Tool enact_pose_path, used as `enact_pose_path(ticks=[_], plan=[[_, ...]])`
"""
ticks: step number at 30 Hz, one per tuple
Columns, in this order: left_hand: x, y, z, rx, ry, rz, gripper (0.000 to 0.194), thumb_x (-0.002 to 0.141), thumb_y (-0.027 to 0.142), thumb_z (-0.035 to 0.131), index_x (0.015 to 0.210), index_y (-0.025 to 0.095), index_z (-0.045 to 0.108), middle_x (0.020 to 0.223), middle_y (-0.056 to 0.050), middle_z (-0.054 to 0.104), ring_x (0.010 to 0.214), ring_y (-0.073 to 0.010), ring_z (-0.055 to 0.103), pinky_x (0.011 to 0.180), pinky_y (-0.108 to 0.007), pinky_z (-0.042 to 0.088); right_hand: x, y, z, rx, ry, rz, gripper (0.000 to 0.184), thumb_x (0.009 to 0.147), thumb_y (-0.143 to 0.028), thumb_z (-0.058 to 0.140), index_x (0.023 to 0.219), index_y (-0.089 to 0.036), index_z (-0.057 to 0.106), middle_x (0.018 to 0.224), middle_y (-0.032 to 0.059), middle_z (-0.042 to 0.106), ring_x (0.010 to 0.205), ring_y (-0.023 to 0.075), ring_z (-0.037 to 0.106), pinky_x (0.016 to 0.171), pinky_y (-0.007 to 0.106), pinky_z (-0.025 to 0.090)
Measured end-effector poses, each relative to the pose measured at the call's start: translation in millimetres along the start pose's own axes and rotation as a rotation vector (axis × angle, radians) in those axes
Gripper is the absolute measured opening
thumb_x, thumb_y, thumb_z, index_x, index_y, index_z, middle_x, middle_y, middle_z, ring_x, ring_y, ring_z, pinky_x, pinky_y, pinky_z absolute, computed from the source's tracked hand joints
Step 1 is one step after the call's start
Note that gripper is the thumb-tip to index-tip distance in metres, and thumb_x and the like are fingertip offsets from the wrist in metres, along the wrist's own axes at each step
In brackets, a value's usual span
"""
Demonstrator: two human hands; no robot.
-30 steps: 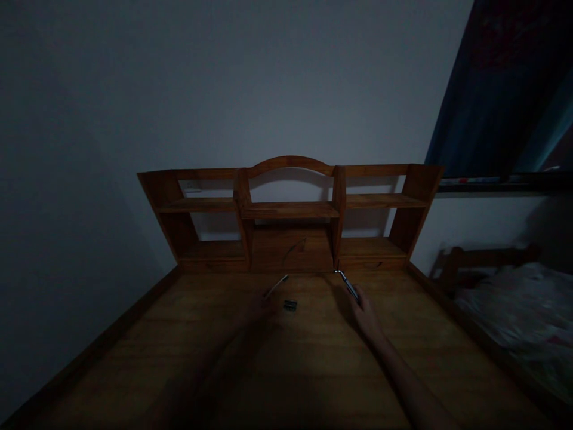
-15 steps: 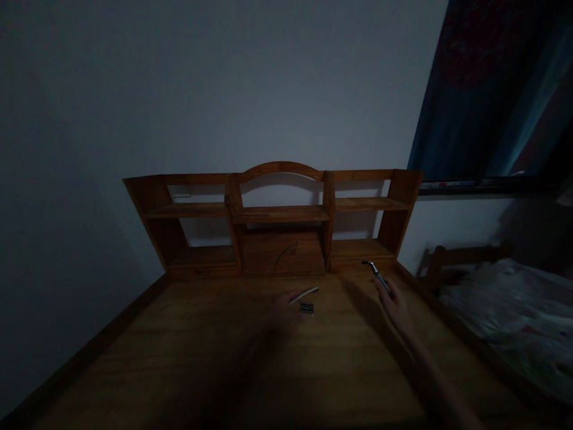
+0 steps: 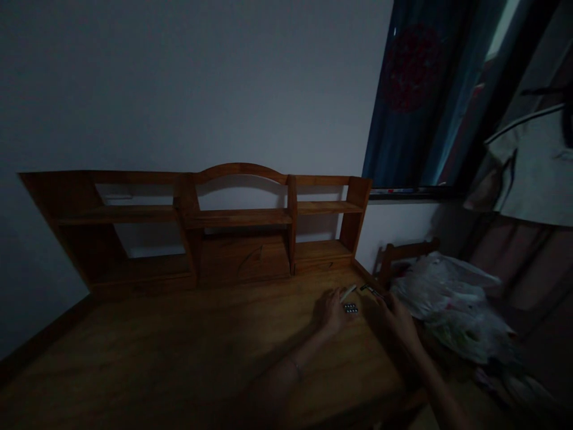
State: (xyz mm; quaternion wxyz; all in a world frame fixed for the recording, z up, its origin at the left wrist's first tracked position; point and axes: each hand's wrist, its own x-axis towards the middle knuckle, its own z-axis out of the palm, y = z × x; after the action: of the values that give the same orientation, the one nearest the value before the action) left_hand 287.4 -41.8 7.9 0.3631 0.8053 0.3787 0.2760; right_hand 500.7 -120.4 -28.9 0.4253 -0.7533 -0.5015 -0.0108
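My left hand (image 3: 333, 309) is closed around a thin pale stick (image 3: 348, 292) with a dark tip, which points up and to the right. Facing it from the right, my right hand (image 3: 394, 313) grips a slim dark tool with a bent head (image 3: 369, 289); the head points toward the stick's tip, with a small gap between them. Just beside my left hand, a small dark piece with rows of pale dots (image 3: 351, 309) lies on the wooden desk (image 3: 215, 340). The dim light hides finer detail.
A wooden shelf unit (image 3: 237, 219) stands along the back of the desk against the wall. Right of the desk are a chair back (image 3: 409, 251) and a heap of plastic bags (image 3: 447, 286). A pale shirt (image 3: 537, 167) hangs at the far right, near a dark curtain (image 3: 403, 131).
The view has turned to the right. My two hands have come closer together, and the bent-headed tool has lowered toward the stick. Both hands keep their hold.
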Motion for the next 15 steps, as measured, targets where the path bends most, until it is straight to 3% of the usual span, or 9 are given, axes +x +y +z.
enact_pose_path(ticks=[4, 10, 13, 15], plan=[[3.3, 6.9, 16.5, 0.041, -0.029, -0.046, 0.080, 0.064, 0.030, 0.075, 0.136, 0.030, 0.040, 0.137, -0.005, 0.046, 0.124, -0.0267, 0.042, 0.103, -0.034, 0.034, 1.6, 15.0, 10.1, -0.028, 0.042, 0.004, 0.035, 0.087, -0.045, 0.039, 0.097, -0.018, 0.059, 0.086, 0.0101, 0.067, 0.080, 0.0256, 0.064, 0.070, 0.034, 0.044], [3.0, -0.3, 26.6, 0.063, 0.019, -0.013, 0.082, 0.065, 0.029, 0.075, 0.138, 0.028, 0.038, 0.138, -0.006, 0.044, 0.126, -0.0241, 0.039, 0.102, -0.029, 0.033, 9.2, 14.1, 38.9, -0.120, 0.102, -0.044, 0.033, 0.088, -0.042, 0.038, 0.089, -0.015, 0.058, 0.083, 0.0128, 0.064, 0.077, 0.0252, 0.061, 0.070, 0.034, 0.043], [2.1, -3.9, 18.2, 0.033, 0.112, 0.008, 0.063, 0.077, 0.031, 0.064, 0.136, 0.025, 0.042, 0.130, -0.007, 0.051, 0.121, -0.0219, 0.043, 0.100, -0.026, 0.033, 7.5, 13.7, 47.3, -0.179, 0.155, -0.112, 0.033, 0.087, -0.042, 0.040, 0.080, -0.015, 0.058, 0.079, 0.0128, 0.061, 0.075, 0.0251, 0.058, 0.071, 0.035, 0.043], [2.9, -7.4, 6.9, 0.025, 0.127, -0.099, 0.048, 0.086, 0.030, 0.050, 0.133, 0.023, 0.047, 0.117, -0.008, 0.059, 0.109, -0.0201, 0.052, 0.093, -0.026, 0.037, 5.1, 15.3, 49.5, -0.188, 0.175, -0.150, 0.033, 0.087, -0.043, 0.042, 0.078, -0.015, 0.059, 0.080, 0.0131, 0.060, 0.077, 0.0251, 0.056, 0.073, 0.036, 0.043]])
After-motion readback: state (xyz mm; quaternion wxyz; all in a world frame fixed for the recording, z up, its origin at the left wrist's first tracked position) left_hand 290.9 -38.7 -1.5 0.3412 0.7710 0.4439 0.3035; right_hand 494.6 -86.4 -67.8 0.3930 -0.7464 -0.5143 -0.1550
